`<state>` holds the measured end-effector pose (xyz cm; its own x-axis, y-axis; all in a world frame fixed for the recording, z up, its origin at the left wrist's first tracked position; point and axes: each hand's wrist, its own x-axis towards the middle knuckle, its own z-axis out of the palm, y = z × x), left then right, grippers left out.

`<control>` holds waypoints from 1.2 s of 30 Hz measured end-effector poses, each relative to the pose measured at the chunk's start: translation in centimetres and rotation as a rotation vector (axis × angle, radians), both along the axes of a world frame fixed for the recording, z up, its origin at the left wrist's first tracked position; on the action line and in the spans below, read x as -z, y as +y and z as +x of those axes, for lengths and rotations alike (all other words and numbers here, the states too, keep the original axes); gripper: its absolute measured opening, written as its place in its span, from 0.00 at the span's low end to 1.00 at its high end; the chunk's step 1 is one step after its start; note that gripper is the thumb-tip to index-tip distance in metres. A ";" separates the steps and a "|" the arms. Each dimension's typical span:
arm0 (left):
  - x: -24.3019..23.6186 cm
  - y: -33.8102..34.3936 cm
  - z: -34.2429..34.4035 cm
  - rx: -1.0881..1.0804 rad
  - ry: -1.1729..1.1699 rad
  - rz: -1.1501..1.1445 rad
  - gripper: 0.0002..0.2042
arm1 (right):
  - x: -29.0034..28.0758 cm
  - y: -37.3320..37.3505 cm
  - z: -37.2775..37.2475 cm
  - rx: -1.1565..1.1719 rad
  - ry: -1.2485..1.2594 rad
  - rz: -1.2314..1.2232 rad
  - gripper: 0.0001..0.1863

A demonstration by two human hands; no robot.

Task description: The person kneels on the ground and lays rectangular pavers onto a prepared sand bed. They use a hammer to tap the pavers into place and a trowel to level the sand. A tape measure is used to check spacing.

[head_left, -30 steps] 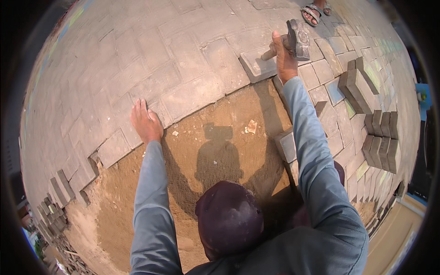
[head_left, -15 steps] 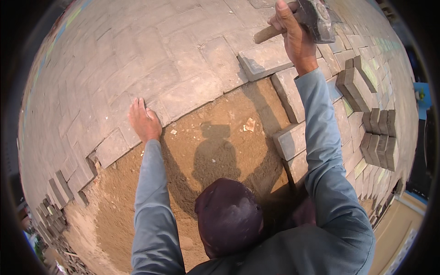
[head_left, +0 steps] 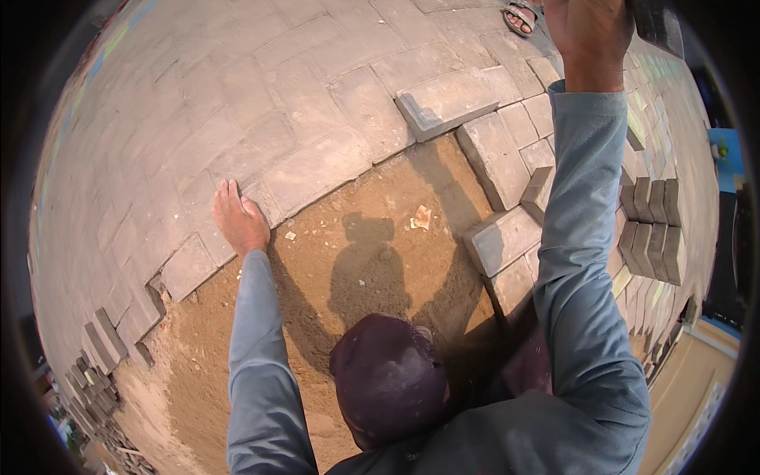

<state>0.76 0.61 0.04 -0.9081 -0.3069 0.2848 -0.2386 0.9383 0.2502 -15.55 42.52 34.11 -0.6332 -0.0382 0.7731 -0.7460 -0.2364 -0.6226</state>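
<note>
Near: sand bed (head_left: 356, 261) bare under the person's dark cap (head_left: 388, 380). Left hand (head_left: 237, 218) lies flat, fingers spread, grip holding nothing, pressed on the laid pavers (head_left: 309, 166) at the sand edge. Farther out, the proud paver (head_left: 447, 103) sits tilted above its neighbours, below and left of the right grip. Right hand (head_left: 586, 32) is raised, grip wrapped tight on a hammer (head_left: 653, 24), head half cut off by the frame. Risk: an off-centre blow may chip the paver's raised corner or skid it; left fingers are well apart from it.
</note>
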 end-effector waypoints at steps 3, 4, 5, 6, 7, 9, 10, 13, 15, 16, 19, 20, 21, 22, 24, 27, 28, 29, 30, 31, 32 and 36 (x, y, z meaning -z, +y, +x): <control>-0.1 -0.2 -0.2 0.009 0.008 -0.021 0.24 | 12.5 0.9 -0.3 0.272 -0.356 0.168 0.18; 0.0 -0.3 -0.3 0.013 0.012 -0.026 0.24 | 17.8 -0.3 2.6 0.511 -0.667 0.364 0.21; 0.2 0.3 -0.5 0.029 -0.005 -0.012 0.24 | 19.9 0.9 2.3 0.444 -0.716 0.227 0.23; 0.2 0.1 -0.2 0.023 -0.020 -0.019 0.24 | 19.6 0.9 1.9 0.432 -0.723 0.234 0.22; 0.2 -0.1 -0.2 0.019 -0.036 -0.026 0.24 | 19.2 1.1 1.7 0.422 -0.731 0.240 0.22; 0.4 -0.5 0.2 0.030 -0.023 -0.028 0.25 | 17.9 1.7 2.9 0.403 -0.683 0.213 0.21; 0.3 -0.6 -0.1 0.029 -0.004 -0.030 0.25 | 16.0 2.4 2.6 0.413 -0.588 0.218 0.20; -0.3 0.1 0.1 0.013 -0.010 -0.018 0.25 | 8.5 6.4 -0.3 0.385 -0.140 0.278 0.14; 0.0 -1.6 1.2 -0.010 -0.014 -0.038 0.25 | 1.6 2.2 1.2 0.431 -0.072 0.151 0.15; 0.3 -1.5 1.0 -0.014 -0.008 -0.034 0.25 | 0.9 3.5 -0.2 0.357 0.034 0.100 0.15; 0.2 0.3 0.2 0.010 -0.001 -0.019 0.25 | 5.3 7.0 -1.1 0.422 -0.202 0.016 0.15; 0.4 1.0 -0.3 0.028 -0.004 -0.021 0.25 | 11.8 10.4 -2.6 0.437 -0.240 0.020 0.15; 0.5 0.9 -0.4 0.034 -0.011 -0.038 0.25 | 18.2 10.9 -1.1 0.570 -0.426 0.178 0.17; 0.6 0.9 -0.6 0.037 -0.013 -0.050 0.25 | 21.6 10.7 0.1 0.699 -0.606 0.342 0.18; 0.3 0.2 -0.5 0.026 0.010 -0.048 0.25 | 19.8 9.6 0.8 0.604 -0.731 0.417 0.20; 0.6 -0.3 -0.1 0.041 0.023 -0.030 0.25 | 16.0 8.1 1.9 0.561 -0.603 0.374 0.21; 0.6 -0.4 -0.1 0.047 0.027 -0.026 0.25 | 14.2 7.5 1.7 0.557 -0.507 0.328 0.21; 0.8 -0.6 0.0 0.043 0.021 -0.030 0.25 | 11.8 7.2 1.1 0.446 -0.333 0.257 0.21; 0.7 -0.8 0.1 0.030 0.015 -0.045 0.25 | 9.0 6.4 0.1 0.326 -0.162 0.174 0.21; 0.5 -1.4 0.5 0.013 0.001 -0.066 0.25 | 5.3 3.5 0.9 0.243 -0.154 0.042 0.18; 0.3 -1.7 0.8 -0.001 -0.012 -0.070 0.25 | 2.3 1.0 1.9 0.163 -0.143 -0.086 0.16; 0.3 -0.6 0.4 0.009 0.000 -0.034 0.25 | 4.1 1.4 0.2 0.038 -0.105 -0.042 0.18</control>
<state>1.16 -0.03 -0.25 -0.9110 -0.2885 0.2947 -0.2297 0.9485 0.2183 -15.40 43.88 29.98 -0.7111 0.0188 0.7028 -0.6861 -0.2367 -0.6879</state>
